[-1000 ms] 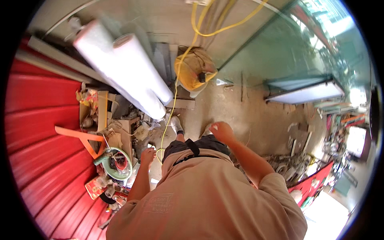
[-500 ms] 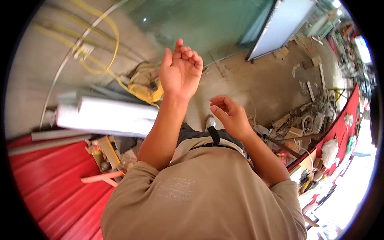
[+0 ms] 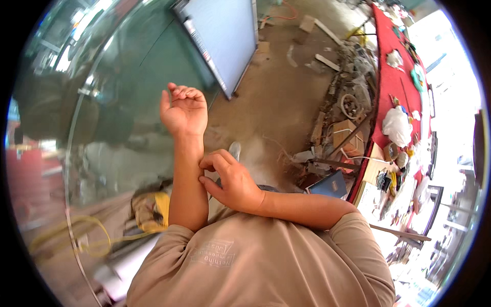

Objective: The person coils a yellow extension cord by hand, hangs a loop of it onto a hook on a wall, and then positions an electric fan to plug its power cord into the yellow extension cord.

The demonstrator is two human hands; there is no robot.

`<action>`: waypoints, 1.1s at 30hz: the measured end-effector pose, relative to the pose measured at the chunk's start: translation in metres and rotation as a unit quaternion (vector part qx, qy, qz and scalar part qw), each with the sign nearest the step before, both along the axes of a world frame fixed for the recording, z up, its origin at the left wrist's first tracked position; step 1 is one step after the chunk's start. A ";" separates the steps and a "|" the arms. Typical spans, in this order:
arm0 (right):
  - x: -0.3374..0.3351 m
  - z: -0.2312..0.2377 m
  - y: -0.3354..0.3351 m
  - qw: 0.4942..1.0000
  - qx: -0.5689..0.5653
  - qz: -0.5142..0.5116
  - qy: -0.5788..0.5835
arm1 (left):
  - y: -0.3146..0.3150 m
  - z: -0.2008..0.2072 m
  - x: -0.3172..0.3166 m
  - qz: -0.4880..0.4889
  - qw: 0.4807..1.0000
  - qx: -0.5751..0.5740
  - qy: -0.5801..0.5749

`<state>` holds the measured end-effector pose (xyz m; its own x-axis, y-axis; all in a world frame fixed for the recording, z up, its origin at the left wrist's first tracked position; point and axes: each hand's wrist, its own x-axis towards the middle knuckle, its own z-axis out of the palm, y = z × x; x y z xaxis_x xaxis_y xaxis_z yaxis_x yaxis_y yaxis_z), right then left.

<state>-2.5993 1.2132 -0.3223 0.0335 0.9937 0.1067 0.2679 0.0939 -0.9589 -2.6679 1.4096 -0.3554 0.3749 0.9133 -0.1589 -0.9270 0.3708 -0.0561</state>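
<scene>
My left hand [image 3: 184, 111] is raised palm up, its fingers loosely bent and nothing in it. Across my body comes my right forearm, and my right hand [image 3: 232, 181] touches the inner side of my left forearm [image 3: 188, 176]. The right fingertips and thumb rest against the skin with a gap between them, and no object shows in that hand. Behind my left hand stands a large greenish glass pane [image 3: 138, 92]. Just beyond the hands a shoe [image 3: 235, 149] shows on the floor.
A pale blue framed panel [image 3: 220, 38] stands ahead. On the right runs a red-covered table [image 3: 384, 92] with a white bag [image 3: 397, 126] and many small items. Scraps, a cardboard box [image 3: 345, 137] and a dark blue box [image 3: 330, 185] lie beneath it. A yellow bag [image 3: 161, 207] sits at lower left.
My view has turned leftward things down and toward the right-hand table. My right hand has moved left onto my left forearm. The left hand stays raised, palm up.
</scene>
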 end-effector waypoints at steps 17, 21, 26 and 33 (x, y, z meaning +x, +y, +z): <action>0.349 0.035 0.220 0.902 0.174 -0.387 -0.077 | 0.199 0.055 0.447 -0.078 0.984 0.065 0.149; 0.438 0.021 0.241 0.954 0.113 -0.268 -0.073 | 0.253 0.055 0.535 -0.050 0.983 0.071 0.161; 0.559 0.043 0.295 0.937 0.165 -0.293 -0.091 | 0.299 0.055 0.635 -0.058 0.981 0.033 0.183; 0.697 0.019 0.365 0.966 0.099 -0.220 -0.096 | 0.391 0.036 0.798 -0.070 0.982 0.049 0.167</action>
